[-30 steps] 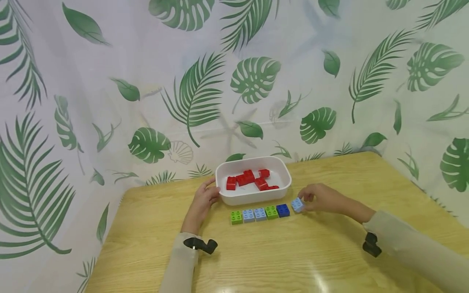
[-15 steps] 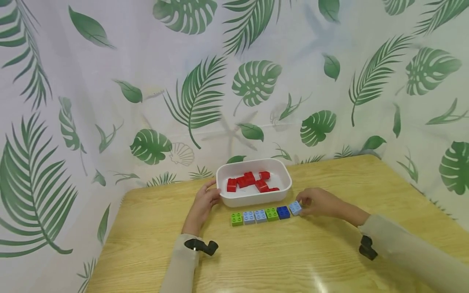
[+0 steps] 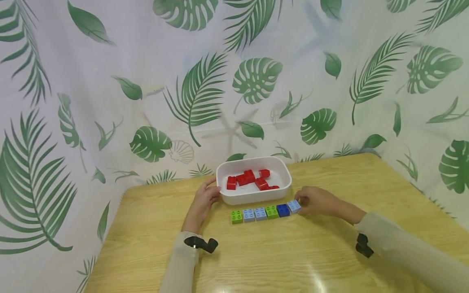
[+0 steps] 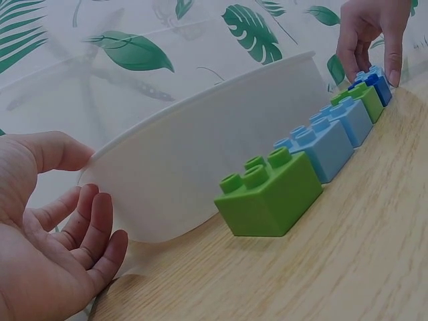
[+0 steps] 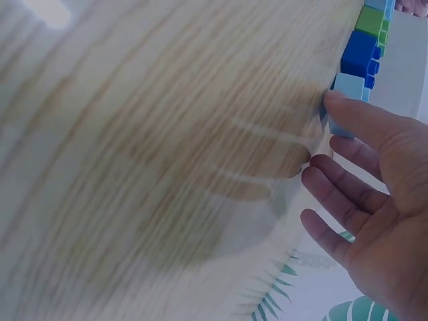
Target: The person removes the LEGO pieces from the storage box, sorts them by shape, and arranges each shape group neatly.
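My left hand (image 3: 203, 202) holds the left end of a white plastic box (image 3: 253, 198), its thumb at the rim and the other fingers bent close to the outer wall in the left wrist view. In front of the box runs a row of toy building bricks: a green brick (image 4: 269, 200), two light blue bricks (image 3: 248, 215), another green brick (image 3: 271, 211) and a dark blue brick (image 3: 283, 210). My right hand (image 3: 318, 200) pinches one more light blue brick (image 5: 348, 85) between thumb and index finger, right beside the dark blue one and slightly turned against the row.
Several red bricks (image 3: 246, 177) lie inside the white box. The wooden table (image 3: 264, 256) reaches back to a white curtain (image 3: 220, 101) printed with green leaves. Black wrist cameras (image 3: 200, 244) sit on both sleeves.
My right hand has moved left with the light blue brick, bringing it from a gap away up to the dark blue brick at the row's right end. The left hand stays at the box.
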A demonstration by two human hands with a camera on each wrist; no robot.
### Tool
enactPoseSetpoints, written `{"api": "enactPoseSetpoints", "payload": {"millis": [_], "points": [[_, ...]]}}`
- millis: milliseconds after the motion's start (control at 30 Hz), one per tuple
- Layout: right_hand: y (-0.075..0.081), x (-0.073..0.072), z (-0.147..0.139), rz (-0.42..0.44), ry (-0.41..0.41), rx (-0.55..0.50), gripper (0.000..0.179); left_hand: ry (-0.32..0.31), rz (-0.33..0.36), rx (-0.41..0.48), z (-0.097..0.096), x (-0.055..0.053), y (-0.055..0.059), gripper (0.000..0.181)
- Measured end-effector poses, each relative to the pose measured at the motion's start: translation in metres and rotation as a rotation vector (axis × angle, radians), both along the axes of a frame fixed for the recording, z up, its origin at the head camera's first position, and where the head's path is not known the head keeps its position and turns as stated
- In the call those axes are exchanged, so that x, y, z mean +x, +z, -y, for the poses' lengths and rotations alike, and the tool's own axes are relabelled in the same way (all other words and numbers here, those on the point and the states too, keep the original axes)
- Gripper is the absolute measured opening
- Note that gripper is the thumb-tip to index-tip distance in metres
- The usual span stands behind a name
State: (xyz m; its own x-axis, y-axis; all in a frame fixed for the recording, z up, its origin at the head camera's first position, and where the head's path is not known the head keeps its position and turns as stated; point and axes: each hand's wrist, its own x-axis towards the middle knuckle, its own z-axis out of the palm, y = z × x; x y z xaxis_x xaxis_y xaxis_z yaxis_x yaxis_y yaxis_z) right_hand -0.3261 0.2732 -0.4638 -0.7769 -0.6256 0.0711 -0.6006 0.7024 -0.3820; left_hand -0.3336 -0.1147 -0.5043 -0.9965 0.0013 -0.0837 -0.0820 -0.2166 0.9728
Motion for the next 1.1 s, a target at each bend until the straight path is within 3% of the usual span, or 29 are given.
{"api": "enactPoseSetpoints", "payload": {"millis": [400,600,733,867,1100], "points": [[0.002,0.0,0.001,0.026,-0.003,0.004,0.032,-0.002,-0.006,-0.001,0.0,0.0,-0.001,0.054],[0.01,-0.002,-0.001,0.044,-0.006,0.025,0.044,-0.003,-0.018,0.007,0.0,0.001,-0.001,0.053],[0.021,-0.009,-0.003,0.053,-0.008,0.055,0.049,0.001,-0.019,-0.001,0.0,0.002,0.001,0.053],[0.037,-0.017,-0.003,0.042,-0.009,0.049,0.042,-0.001,-0.02,-0.006,0.0,0.002,0.002,0.053],[0.055,-0.036,0.007,-0.06,-0.02,-0.021,0.03,-0.016,-0.014,-0.008,0.002,0.002,0.003,0.056]]}}
